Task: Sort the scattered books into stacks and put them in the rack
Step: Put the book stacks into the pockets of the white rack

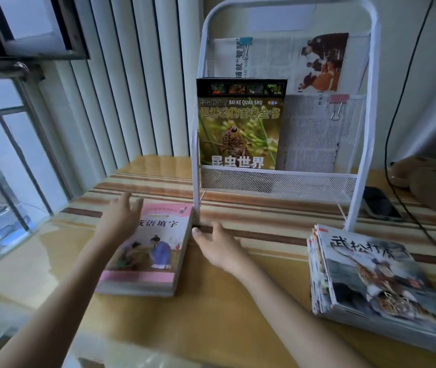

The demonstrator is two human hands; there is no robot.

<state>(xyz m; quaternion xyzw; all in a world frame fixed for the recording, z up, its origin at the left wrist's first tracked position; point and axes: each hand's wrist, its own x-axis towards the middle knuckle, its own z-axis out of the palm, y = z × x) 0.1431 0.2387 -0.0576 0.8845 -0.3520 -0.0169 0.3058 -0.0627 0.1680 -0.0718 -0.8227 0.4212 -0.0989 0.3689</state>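
A stack of pink-covered books (155, 251) lies on the table left of centre. My left hand (121, 219) hovers over the stack's far left corner, fingers spread, holding nothing. My right hand (216, 245) rests open on the table just right of the stack, its thumb near the stack's right edge. A white wire-mesh rack (278, 179) stands behind, with a green insect book (239, 128) upright in its lower pocket. A second stack of thin picture books (371, 277) lies at the right.
Clipped newspapers (309, 134) fill the rack's pockets. A black cable (424, 229) runs down the right side beside a dark device (379, 203) and a brown plush object (434, 181). A window and white radiator fins are at left.
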